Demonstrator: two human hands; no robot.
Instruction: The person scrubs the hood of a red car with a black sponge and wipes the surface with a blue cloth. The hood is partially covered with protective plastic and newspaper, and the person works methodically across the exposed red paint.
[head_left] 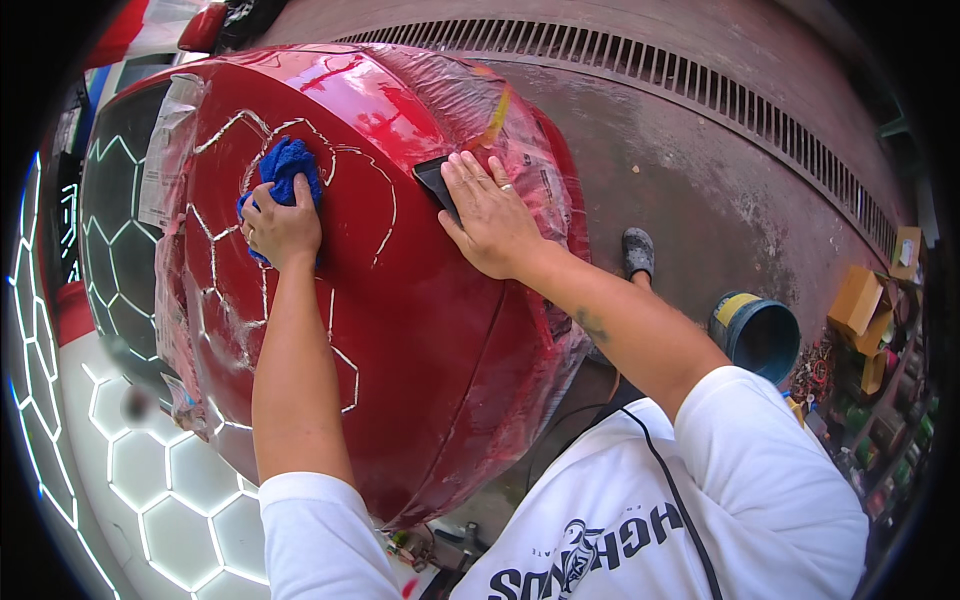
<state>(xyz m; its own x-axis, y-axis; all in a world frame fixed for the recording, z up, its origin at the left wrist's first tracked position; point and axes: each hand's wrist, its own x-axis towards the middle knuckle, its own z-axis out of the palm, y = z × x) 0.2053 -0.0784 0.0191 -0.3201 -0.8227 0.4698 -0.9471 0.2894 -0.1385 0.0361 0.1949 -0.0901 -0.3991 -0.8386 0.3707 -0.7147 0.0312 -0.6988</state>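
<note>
A glossy red car panel curves away in front of me, with bright hexagon lights reflected in it. My left hand grips a bunched blue cloth against the left part of the panel. Farther right, my right hand holds a flat black sheet near the panel's edge. Its fingers lie straight over the sheet, pressing it to the paint, and cover part of it. A ring shows on a finger of each hand.
Clear plastic film and tape mask the car's right edge; masking paper lines the dark window. On the floor at right stand a dark bucket and cardboard boxes. A drain grate runs beyond.
</note>
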